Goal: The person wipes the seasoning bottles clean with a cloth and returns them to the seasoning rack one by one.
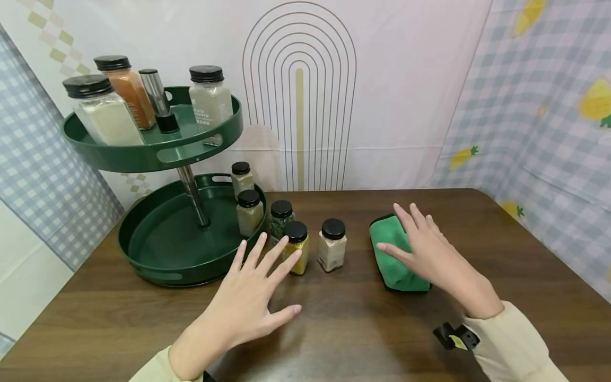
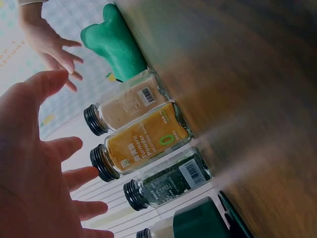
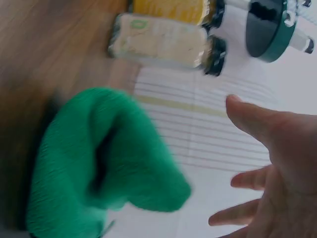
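My left hand hovers with fingers spread above the table, just in front of the turmeric jar. Its palm faces the jars in the left wrist view and touches none of them. Beside the turmeric stand a jar of pale powder and a jar of dark green herbs, all black-capped. Over at the right, my right hand is held above a folded green cloth, fingers apart. The right wrist view shows a gap between that hand and the cloth.
A two-tier green tray stand occupies the left side. Its upper tier bears large spice jars and a silver cylinder with black ends. Two small jars sit at the lower tier's right edge. A printed cloth backdrop hangs behind the wooden table.
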